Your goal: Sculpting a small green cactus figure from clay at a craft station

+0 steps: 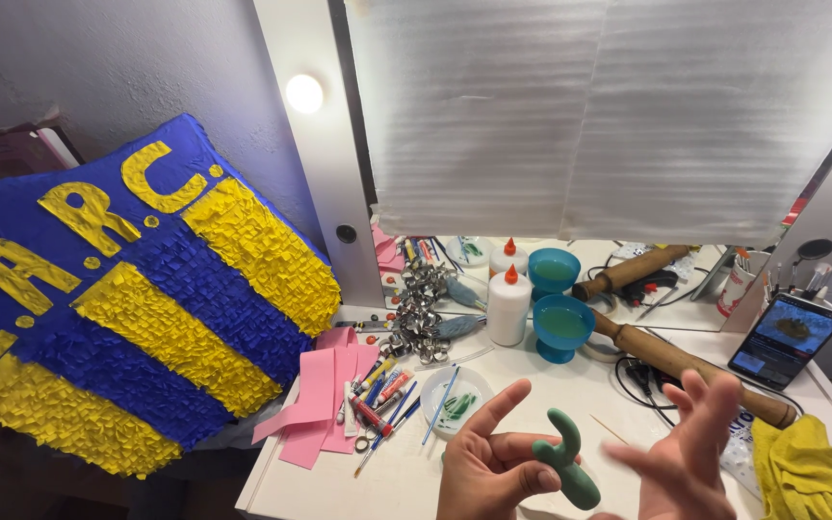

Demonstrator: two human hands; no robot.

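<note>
My left hand [489,464] is low in the middle of the view and pinches a small green clay piece [570,462] with a forked, rounded top, held upright between thumb and fingers. My right hand [681,460] hovers just to the right of it, blurred, fingers spread and empty. Both hands are above a white desk [406,472]. Behind the left hand lies a small white dish [456,399] with green smears, and a thin wooden skewer [609,429] lies between the hands.
A white glue bottle [508,304], a teal bowl [562,327], a wooden rolling pin [686,368], a propped phone [787,339], metal cutters [420,318], pens [377,395], pink strips [320,400], a yellow cloth [811,472]. A blue-and-yellow fringed shield [127,308] leans left. A mirror stands behind.
</note>
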